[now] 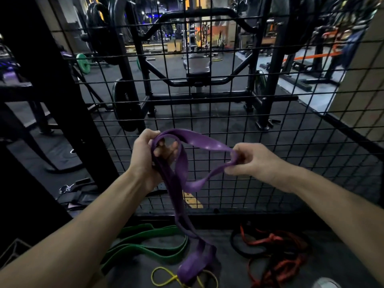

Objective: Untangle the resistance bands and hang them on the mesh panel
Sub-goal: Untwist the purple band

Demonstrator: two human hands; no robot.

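Note:
A wide purple resistance band (180, 190) is stretched between both hands in front of the black mesh panel (270, 113). My left hand (145, 156) grips a looped end of it, fingers through the loop. My right hand (251, 159) pinches another fold of the same band to the right. The rest of the purple band hangs down twisted to the floor. On the floor lie a green band (145, 244), a thin yellow band (164, 277), and a tangle of red and black bands (276, 252).
A black upright post (62, 104) stands left of the mesh. Behind the mesh are a weight rack with plates (124, 104) and a bench. Strap handles with a carabiner (74, 192) lie at the left. A pale wall (361, 84) borders the right.

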